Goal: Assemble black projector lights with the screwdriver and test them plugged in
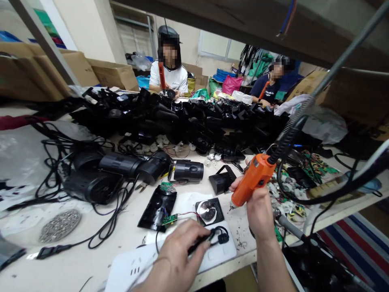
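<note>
My right hand (257, 207) grips an orange electric screwdriver (253, 178), its tip pointing down-left above the bench, its black cord running up to the right. My left hand (179, 253) pinches a black cable with a plug (219, 236) over a white power strip (170, 259). Between the hands lies an opened black housing (157, 207) with a small green circuit board (169, 219), and beside it a black square part with a shiny disc (208, 211).
A heap of black device housings (182, 117) fills the bench's middle. Black cylinders and cables (103, 174) lie at left, near a pile of screws (60, 225). Circuit boards (316, 166) sit at right. Two people sit opposite with orange screwdrivers; cardboard boxes (75, 67) stand behind.
</note>
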Demonstrator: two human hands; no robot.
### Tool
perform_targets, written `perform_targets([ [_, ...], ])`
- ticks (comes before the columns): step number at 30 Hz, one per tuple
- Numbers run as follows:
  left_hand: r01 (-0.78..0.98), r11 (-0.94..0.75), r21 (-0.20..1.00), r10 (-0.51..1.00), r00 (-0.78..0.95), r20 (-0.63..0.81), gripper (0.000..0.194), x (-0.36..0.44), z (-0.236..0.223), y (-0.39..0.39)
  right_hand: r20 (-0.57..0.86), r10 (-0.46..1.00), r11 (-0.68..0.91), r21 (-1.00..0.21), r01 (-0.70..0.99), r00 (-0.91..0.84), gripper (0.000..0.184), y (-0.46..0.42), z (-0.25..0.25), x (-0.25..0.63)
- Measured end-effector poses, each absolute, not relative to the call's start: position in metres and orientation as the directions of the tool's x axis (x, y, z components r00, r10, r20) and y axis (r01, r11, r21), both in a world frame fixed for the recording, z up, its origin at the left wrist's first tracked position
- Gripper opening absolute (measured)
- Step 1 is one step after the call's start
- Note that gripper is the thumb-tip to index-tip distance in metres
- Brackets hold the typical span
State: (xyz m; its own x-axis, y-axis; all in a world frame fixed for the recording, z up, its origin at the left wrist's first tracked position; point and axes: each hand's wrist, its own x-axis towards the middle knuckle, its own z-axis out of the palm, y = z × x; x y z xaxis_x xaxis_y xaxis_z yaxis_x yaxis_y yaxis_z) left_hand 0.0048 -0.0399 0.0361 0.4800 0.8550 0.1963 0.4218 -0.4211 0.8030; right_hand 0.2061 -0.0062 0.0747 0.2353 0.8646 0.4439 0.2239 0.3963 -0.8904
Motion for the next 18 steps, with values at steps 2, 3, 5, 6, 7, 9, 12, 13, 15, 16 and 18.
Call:
perform_targets([
  [2, 0.392, -0.468, 0.792, 0.823, 0.520, 0.228, 0.019, 0.006, 0.030, -0.050, 0.438, 0.869, 0.395, -0.895, 0.209, 0.232, 0.063, -0.006, 0.072, 0.206],
  [3, 0.376, -0.490, 0.786, 0.812, 0.525, 0.255, 0.020, 0.007, 0.027, -0.053, 0.427, 0.872, 0.385, -0.900, 0.204, 0.239, 0.064, -0.006, 0.071, 0.205],
  [5, 0.360, -0.510, 0.781, 0.807, 0.514, 0.290, 0.022, 0.007, 0.024, -0.055, 0.400, 0.878, 0.362, -0.914, 0.184, 0.261, 0.065, -0.007, 0.069, 0.204],
  [6, 0.355, -0.513, 0.781, 0.805, 0.514, 0.296, 0.022, 0.007, 0.024, -0.056, 0.387, 0.882, 0.352, -0.920, 0.169, 0.269, 0.065, -0.008, 0.068, 0.202],
  [7, 0.350, -0.516, 0.782, 0.802, 0.517, 0.298, 0.021, 0.007, 0.024, -0.056, 0.381, 0.882, 0.351, -0.924, 0.155, 0.277, 0.065, -0.009, 0.068, 0.201],
  [9, 0.347, -0.507, 0.789, 0.795, 0.543, 0.272, 0.021, 0.006, 0.027, -0.054, 0.380, 0.878, 0.355, -0.925, 0.137, 0.290, 0.066, -0.010, 0.069, 0.198],
  [12, 0.353, -0.479, 0.804, 0.791, 0.570, 0.221, 0.021, 0.001, 0.038, -0.044, 0.367, 0.872, 0.354, -0.930, 0.100, 0.325, 0.067, -0.012, 0.072, 0.194],
  [13, 0.370, -0.461, 0.807, 0.800, 0.566, 0.197, 0.023, -0.002, 0.042, -0.037, 0.358, 0.870, 0.354, -0.932, 0.075, 0.340, 0.067, -0.012, 0.074, 0.192],
  [15, 0.436, -0.427, 0.792, 0.833, 0.531, 0.157, 0.023, -0.007, 0.052, -0.018, 0.345, 0.863, 0.367, -0.930, 0.011, 0.369, 0.069, -0.014, 0.078, 0.189],
  [16, 0.486, -0.400, 0.778, 0.858, 0.496, 0.131, 0.022, -0.009, 0.057, -0.007, 0.342, 0.860, 0.378, -0.925, -0.023, 0.378, 0.071, -0.015, 0.081, 0.187],
  [18, 0.552, -0.371, 0.746, 0.877, 0.472, 0.087, 0.040, -0.010, 0.062, 0.013, 0.341, 0.857, 0.400, -0.913, -0.082, 0.387, 0.074, -0.017, 0.087, 0.182],
])
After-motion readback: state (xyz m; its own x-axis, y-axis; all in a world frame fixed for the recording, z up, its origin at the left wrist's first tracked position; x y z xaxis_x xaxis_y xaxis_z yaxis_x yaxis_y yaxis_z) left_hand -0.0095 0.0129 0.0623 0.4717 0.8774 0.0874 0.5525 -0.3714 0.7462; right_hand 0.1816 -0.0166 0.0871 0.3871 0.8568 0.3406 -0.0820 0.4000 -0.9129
